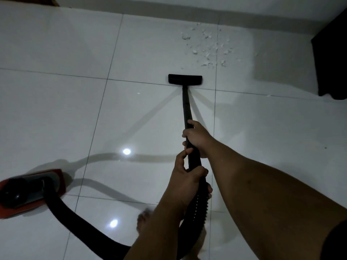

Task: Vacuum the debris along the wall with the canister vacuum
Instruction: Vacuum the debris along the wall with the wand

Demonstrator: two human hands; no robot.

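White debris [207,45] lies scattered on the white tiled floor close to the wall [187,2] at the top. The black floor nozzle [185,79] sits flat on the tiles just short of the debris, to its lower left. A black wand [186,107] runs from the nozzle back toward me. My right hand [197,137] grips the wand higher up. My left hand [185,177] grips it lower, where the ribbed black hose [199,207] begins. The hose loops down and left to the red and black canister [28,192] at the left edge.
A dark piece of furniture [330,59] stands at the right against the wall, close to the debris. A brown edge [54,0] shows at the top left corner. My bare foot [144,222] is on the tiles beside the hose. Ceiling lights reflect on the glossy floor.
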